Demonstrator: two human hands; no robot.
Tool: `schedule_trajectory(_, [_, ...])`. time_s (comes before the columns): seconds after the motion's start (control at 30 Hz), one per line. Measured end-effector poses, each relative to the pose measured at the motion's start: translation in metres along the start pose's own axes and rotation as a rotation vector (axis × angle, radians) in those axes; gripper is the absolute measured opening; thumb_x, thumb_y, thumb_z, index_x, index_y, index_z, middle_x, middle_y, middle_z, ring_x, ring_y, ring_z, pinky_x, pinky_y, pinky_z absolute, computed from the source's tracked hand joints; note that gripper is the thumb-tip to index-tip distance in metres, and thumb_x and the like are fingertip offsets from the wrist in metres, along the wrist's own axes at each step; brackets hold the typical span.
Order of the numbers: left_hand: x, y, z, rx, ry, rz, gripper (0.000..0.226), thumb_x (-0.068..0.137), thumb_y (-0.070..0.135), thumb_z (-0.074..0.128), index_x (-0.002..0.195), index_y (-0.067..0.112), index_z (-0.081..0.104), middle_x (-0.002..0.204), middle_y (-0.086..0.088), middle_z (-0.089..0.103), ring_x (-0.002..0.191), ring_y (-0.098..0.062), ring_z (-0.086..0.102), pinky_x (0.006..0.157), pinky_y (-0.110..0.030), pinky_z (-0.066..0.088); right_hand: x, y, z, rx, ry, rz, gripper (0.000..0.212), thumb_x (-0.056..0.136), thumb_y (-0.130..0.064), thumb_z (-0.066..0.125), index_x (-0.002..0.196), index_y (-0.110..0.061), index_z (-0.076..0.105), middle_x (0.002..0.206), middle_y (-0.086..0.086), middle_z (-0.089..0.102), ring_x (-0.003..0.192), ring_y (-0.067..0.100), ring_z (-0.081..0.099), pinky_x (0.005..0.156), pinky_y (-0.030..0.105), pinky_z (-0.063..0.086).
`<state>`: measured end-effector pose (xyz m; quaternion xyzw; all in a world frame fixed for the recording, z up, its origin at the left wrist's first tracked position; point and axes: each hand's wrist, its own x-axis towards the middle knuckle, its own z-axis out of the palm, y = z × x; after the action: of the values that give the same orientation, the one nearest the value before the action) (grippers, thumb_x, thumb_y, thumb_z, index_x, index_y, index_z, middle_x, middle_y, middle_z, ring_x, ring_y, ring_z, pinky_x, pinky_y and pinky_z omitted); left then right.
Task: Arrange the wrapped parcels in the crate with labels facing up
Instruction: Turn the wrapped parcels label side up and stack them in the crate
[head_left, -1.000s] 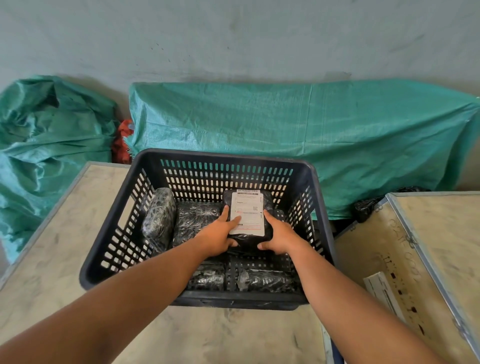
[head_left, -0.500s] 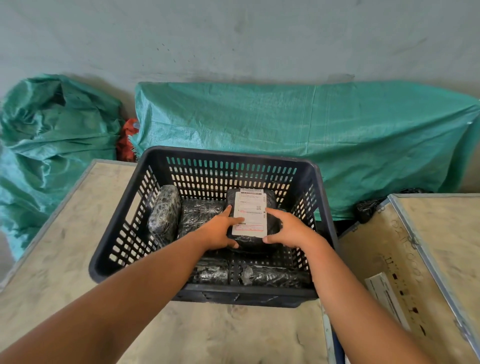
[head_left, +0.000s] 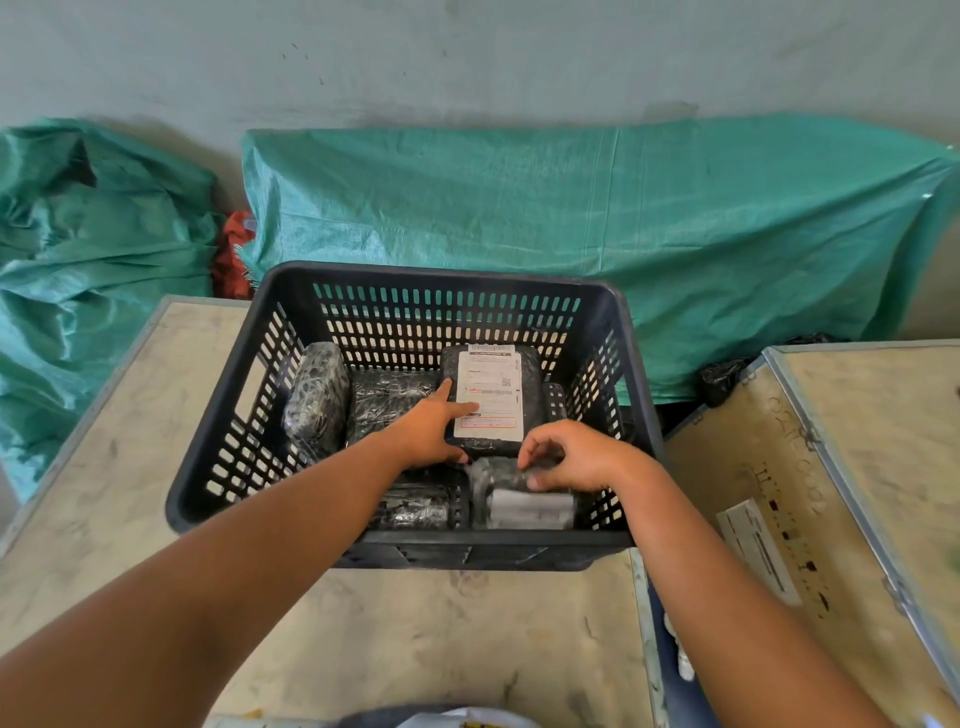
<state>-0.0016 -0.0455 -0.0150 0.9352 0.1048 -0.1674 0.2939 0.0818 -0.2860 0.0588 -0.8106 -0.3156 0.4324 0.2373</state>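
While we lean over the black crate (head_left: 613, 332), our left hand (head_left: 431, 431) lies flat and open on the parcel with the white label (head_left: 488, 395), fingers spread on its near left edge. That parcel sits at the far right of the crate, on top of other parcels, with its label facing up, so this one looks done. Our right hand (head_left: 566, 454) is curled with its grip pinched closed on the near right parcel (head_left: 524, 501). A pale patch shows on that parcel, maybe a label, but it is too blurry to tell.

We think the job is only partly done. Only one label clearly faces up. The far left parcel (head_left: 317, 397) stands up against the left wall of the crate, and we see no label on it. The middle parcel (head_left: 389, 400) and the near left parcel (head_left: 415, 509) show only shiny black wrap. These may need turning over.

Our crate sits on a pale, scuffed tabletop (head_left: 130, 415). A second tabletop (head_left: 883, 441) is just to the right, with a white label strip (head_left: 758, 556) on it. Behind are a green tarp (head_left: 571, 234), a green bag (head_left: 78, 270) on the far left, and a plain grey wall (head_left: 467, 52).
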Motion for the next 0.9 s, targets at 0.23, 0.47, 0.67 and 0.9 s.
schedule_trajectory(0.23, [-0.002, 0.002, -0.003, -0.005, -0.011, -0.002, 0.094, 0.077, 0.021, 0.088, 0.156, 0.027, 0.039, 0.169, -0.018, -0.002, 0.153, -0.034, 0.016, 0.122, -0.037, 0.018, 0.006, 0.000, -0.003, -0.167, 0.024, 0.022, 0.044, 0.069, -0.010, 0.093, 0.093, -0.038, 0.069, 0.132, -0.010, 0.054, 0.119, 0.009, 0.045, 0.095, 0.028, 0.038])
schedule_trajectory(0.47, [-0.012, 0.009, -0.019, -0.087, -0.005, 0.033, 0.073, 0.083, 0.011, 0.081, 0.148, 0.026, 0.052, 0.167, -0.014, 0.018, 0.154, -0.026, 0.018, 0.120, -0.041, 0.025, 0.006, 0.002, -0.006, -0.072, 0.079, -0.077, 0.032, 0.079, -0.011, 0.086, 0.092, -0.037, 0.074, 0.126, -0.018, 0.062, 0.123, 0.008, 0.054, 0.105, 0.032, 0.040])
schedule_trajectory(0.67, [-0.028, 0.017, -0.041, -0.718, 0.331, 0.019, 0.017, 0.095, 0.035, 0.068, 0.111, 0.035, 0.073, 0.113, 0.008, 0.076, 0.096, -0.011, 0.072, 0.091, -0.044, 0.059, 0.000, -0.004, -0.012, 0.160, 0.296, -0.237, 0.029, 0.080, -0.021, 0.086, 0.095, -0.042, 0.074, 0.108, -0.031, 0.066, 0.105, -0.012, 0.059, 0.095, 0.026, 0.047])
schedule_trajectory(0.9, [-0.031, 0.024, -0.037, -0.835, 0.165, 0.170, 0.104, 0.074, 0.064, 0.080, 0.158, 0.048, 0.021, 0.140, 0.009, 0.061, 0.125, -0.013, 0.061, 0.098, -0.034, 0.055, 0.003, -0.007, -0.019, 0.463, 0.595, -0.299, 0.018, 0.086, -0.026, 0.081, 0.096, -0.040, 0.078, 0.108, -0.027, 0.070, 0.105, 0.001, 0.066, 0.087, 0.033, 0.060])
